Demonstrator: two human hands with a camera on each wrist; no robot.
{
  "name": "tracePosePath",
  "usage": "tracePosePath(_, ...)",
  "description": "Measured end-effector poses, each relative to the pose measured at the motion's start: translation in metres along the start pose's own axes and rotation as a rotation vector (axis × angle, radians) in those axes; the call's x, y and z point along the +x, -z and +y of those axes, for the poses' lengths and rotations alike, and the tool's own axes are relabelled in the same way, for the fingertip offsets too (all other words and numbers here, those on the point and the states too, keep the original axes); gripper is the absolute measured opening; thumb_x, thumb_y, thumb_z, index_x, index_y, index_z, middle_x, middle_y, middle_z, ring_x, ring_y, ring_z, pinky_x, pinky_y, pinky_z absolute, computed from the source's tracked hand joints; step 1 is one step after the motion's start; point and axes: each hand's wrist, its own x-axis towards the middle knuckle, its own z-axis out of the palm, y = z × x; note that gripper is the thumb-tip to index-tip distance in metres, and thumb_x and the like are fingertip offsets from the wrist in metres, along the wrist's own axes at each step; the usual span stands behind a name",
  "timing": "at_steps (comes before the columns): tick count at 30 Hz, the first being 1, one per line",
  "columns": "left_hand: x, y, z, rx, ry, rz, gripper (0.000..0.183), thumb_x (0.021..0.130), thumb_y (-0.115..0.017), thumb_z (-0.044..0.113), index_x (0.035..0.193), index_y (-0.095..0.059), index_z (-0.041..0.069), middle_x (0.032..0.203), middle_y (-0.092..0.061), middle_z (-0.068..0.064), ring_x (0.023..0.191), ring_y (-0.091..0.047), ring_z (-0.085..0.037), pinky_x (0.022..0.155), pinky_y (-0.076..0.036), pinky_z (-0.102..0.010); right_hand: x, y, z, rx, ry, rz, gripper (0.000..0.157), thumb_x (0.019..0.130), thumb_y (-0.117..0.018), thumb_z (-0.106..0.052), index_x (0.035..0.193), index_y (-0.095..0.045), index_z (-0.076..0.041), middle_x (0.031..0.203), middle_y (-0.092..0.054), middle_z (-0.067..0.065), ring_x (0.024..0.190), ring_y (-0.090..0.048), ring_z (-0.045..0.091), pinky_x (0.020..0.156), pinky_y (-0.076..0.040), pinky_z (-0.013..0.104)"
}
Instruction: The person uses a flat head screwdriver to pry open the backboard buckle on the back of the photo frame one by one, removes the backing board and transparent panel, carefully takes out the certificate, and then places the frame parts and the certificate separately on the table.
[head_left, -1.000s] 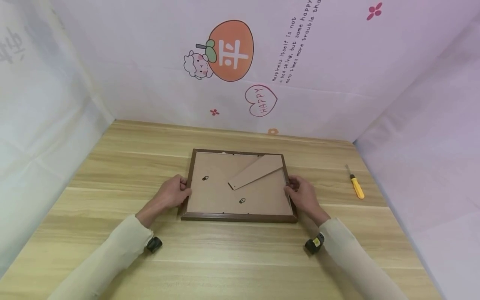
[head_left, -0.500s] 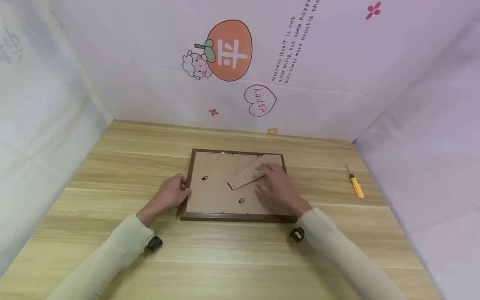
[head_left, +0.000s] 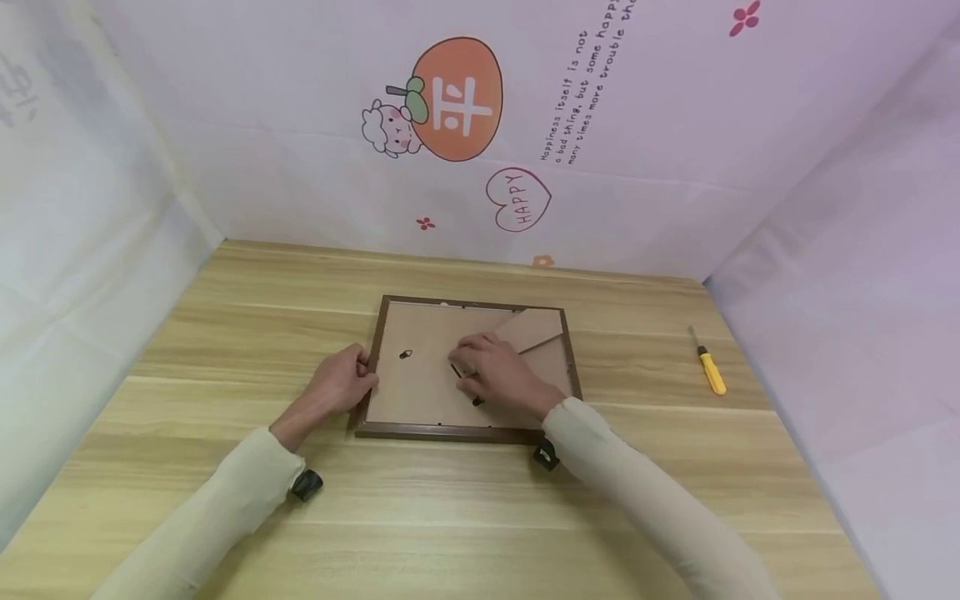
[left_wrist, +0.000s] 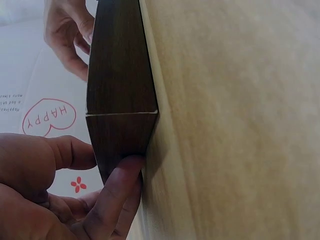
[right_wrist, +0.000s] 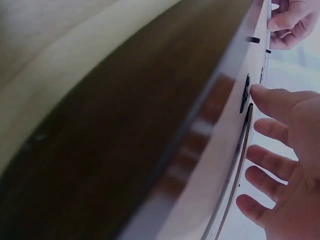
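Left hand (head_left: 339, 379) grips the left side of the picture frame (head_left: 450, 432), thumb and fingers pinching the moulding. Frame lies back side up mid-bench: rectangular, dark brown, faint wood grain, pale line at the corner joint in the left wrist view. Backing panel (head_left: 420, 387) is flat, matt tan board. Black hanger (head_left: 406, 354) on its left part; second hanger (head_left: 477, 402) further right, close to the right thumb. Right hand (head_left: 506, 371) is over the panel, fingers loosely spread, grasping nothing that I can see; whether the fingertips touch the stand leg can't be told. Stand leg (head_left: 536, 325) is a tapered tan strip, running diagonally, broad end at the frame's upper right corner.

Bench (head_left: 375, 533): yellowish wood-grain top, streaks running side to side, slight sheen. Pale sheeting closes it in at left, back and right, creased at the left. Back sheet carries an orange fruit print (head_left: 457, 98), then a red HAPPY heart (head_left: 519, 199), then lines of lettering.

Black wrist units on both cuffs, cream sleeves. Right hand hides part of the leg's narrow end; right sleeve (head_left: 637, 492) covers the frame's near right corner. Screwdriver (head_left: 711, 369), yellow handle, thin metal shaft, lies far right, well apart from the frame.
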Motion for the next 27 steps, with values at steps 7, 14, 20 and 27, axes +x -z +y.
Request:
tracePosePath(7,-0.001,0.0,0.0,-0.024,0.012,-0.005,0.026,0.091,-0.058,0.007,0.114,-0.054,-0.005,0.099,-0.059,-0.015,0.082,-0.058,-0.022,0.062,-0.051,-0.025,0.007,0.001,0.005,0.049,-0.004,-0.047,0.038,0.091,-0.071,-0.024,0.127,-0.065,-0.015,0.131,-0.059,0.007,0.121,-0.054,0.023,0.104,-0.047,0.04)
tracePosePath(14,0.0,0.002,0.0,-0.046,0.019,-0.023,0.028,0.092,-0.056,0.008,0.116,-0.052,-0.005,0.102,-0.059,-0.016,0.084,-0.057,-0.023,0.063,-0.051,-0.025,0.007,0.002,0.013,0.067,0.004,-0.058,0.035,0.092,-0.069,-0.024,0.126,-0.065,-0.018,0.129,-0.059,0.006,0.119,-0.055,0.023,0.103,-0.047,0.041)
tracePosePath(20,0.001,0.001,-0.004,-0.106,0.04,-0.081,0.032,0.098,-0.049,0.011,0.125,-0.049,-0.006,0.107,-0.059,-0.017,0.081,-0.055,-0.019,0.059,-0.048,-0.024,0.006,-0.001,0.015,0.034,0.018,-0.051,0.035,0.093,-0.067,-0.026,0.127,-0.064,-0.02,0.13,-0.057,0.004,0.122,-0.053,0.022,0.107,-0.043,0.043)
tracePosePath(27,0.001,0.002,-0.007,-0.154,0.035,-0.114,0.031,0.1,-0.044,0.008,0.127,-0.046,-0.008,0.107,-0.059,-0.02,0.081,-0.057,-0.02,0.058,-0.05,-0.025,0.007,0.001,0.013,0.022,0.034,-0.065,0.036,0.093,-0.066,-0.026,0.128,-0.063,-0.02,0.132,-0.056,0.006,0.124,-0.052,0.025,0.106,-0.043,0.045)
